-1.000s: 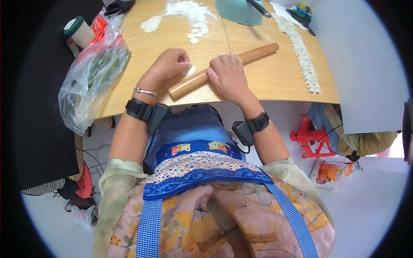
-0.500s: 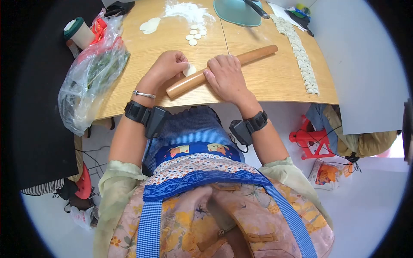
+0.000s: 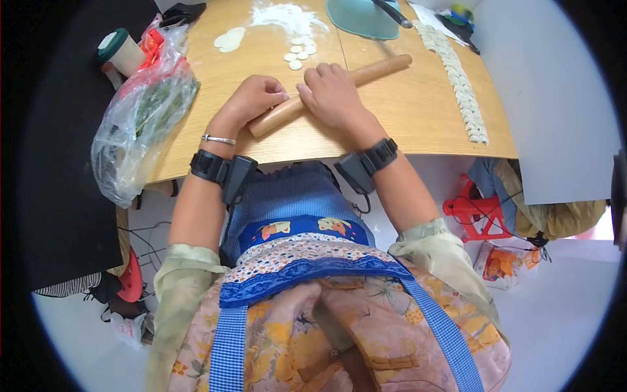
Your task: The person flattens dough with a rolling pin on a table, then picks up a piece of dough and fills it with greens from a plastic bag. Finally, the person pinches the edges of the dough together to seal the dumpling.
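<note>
My right hand [image 3: 332, 95] lies over the wooden rolling pin [image 3: 382, 67], its fingers curled across the middle. The pin rests slantwise on the table, near end low at the left. Close by its left part, my left hand [image 3: 258, 98] is closed in a pinch, fingertips right beside the wood. The dough round held there half a second ago is now hidden by the pin and fingers. Beyond the pin sit several small dough pieces [image 3: 296, 57], a heap of flour [image 3: 287, 16] and a few rolled-out wrappers [image 3: 230, 39].
Along the right of the table [image 3: 418, 124] runs a row of folded dumplings [image 3: 462, 91]. A teal board [image 3: 359, 23] with a dark-handled tool [image 3: 392, 13] stands at the back. To the left lie a plastic bag of greens [image 3: 147, 121] and a green-lidded container [image 3: 122, 52].
My right hand has pushed the rolling pin away from me and to the left, over the dough round. My left hand stays almost in place, and the dough round is now covered.
</note>
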The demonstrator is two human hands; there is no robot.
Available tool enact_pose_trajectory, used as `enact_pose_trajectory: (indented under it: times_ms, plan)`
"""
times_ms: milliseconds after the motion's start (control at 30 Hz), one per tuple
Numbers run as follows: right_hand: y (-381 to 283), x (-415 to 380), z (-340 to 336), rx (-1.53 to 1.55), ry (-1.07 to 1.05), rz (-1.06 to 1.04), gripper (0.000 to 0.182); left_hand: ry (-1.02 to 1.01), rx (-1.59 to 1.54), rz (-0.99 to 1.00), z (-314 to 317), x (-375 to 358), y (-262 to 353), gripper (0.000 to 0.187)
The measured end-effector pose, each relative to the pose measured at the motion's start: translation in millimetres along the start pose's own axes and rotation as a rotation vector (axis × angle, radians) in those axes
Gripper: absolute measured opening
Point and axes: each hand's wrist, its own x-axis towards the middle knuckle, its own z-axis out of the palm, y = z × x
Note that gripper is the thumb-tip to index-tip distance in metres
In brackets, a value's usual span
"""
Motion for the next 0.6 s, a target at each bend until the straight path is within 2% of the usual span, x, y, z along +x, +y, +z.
enact_pose_trajectory:
  times_ms: [100, 167, 333, 400, 533, 600]
  plan:
    - [-3.4, -32.5, -14.2, 0.043, -0.058, 0.023, 0.033, -0.025, -0.041, -0.035, -0.8, -7.3, 8.1, 0.016]
    - [-4.7, -56.7, -16.7, 0.008, 0.120, -0.039, 0.031, -0.024, -0.080, -0.030, 1.1, -6.8, 1.3, 0.016]
    - [-10.9, -73.8, -27.5, 0.022, 0.050, 0.045, 0.031, -0.006, -0.096, -0.002, 8.9, -7.5, -1.8, 0.016]
    - [-10.3, -73.5, -27.7, 0.019, 0.060, 0.041, 0.031, 0.029, 0.131, 0.174, 14.0, -7.5, 0.0, 0.018]
    - [-9.6, -72.9, -27.3, 0.013, 0.069, 0.018, 0.030, 0.021, 0.140, 0.120, 17.0, -7.2, 2.3, 0.018]
    - [-9.2, -72.8, -27.5, 0.013, 0.073, 0.020, 0.030, 0.072, -0.206, 0.038, 21.5, -8.2, -0.3, 0.017]
